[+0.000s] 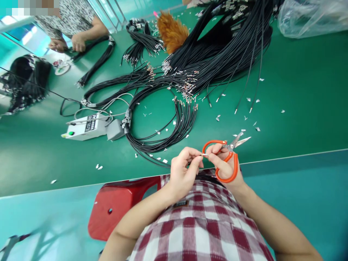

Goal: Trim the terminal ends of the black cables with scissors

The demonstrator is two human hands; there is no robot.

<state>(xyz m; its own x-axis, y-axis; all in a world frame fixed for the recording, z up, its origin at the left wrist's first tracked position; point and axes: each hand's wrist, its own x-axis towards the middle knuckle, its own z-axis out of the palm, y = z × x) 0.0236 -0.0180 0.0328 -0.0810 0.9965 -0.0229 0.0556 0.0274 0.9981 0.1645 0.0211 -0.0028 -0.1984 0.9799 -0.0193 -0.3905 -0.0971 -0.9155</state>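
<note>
Close together, both hands meet over the near edge of the green counter (299, 119). The left hand (185, 170) is nearly closed, thumb and forefinger pinching a thin, silvery-tipped cable end (204, 155); this small piece sits right between the two hands. From the other side, the right hand (227, 166) has its thumb and forefinger brought together on the same tip, while scissors with orange handles and steel blades (232, 146) hang around its fingers, blades spread apart and pointing away over the counter. Just below the hands, black cables (208, 177) cross a maroon-and-white checked garment (201, 224).

Beyond the left hand, a looped bundle of thin black cables (152, 146) lies on the counter, small white scraps (165, 161) scattered around it. Farther left of that hand stand a white box with a green button (87, 127) and, just beside it, a grey block (114, 129). Ahead of both hands spreads a large heap of black cables with bare ends (231, 61), with a fluffy orange-brown object (174, 32) at its left. A clear plastic bag (312, 18) lies far ahead, to the right. Well away at upper left, a co-worker's hands (78, 42) handle another black bundle (99, 58). Behind the left forearm is a red plastic stool (114, 210).
</note>
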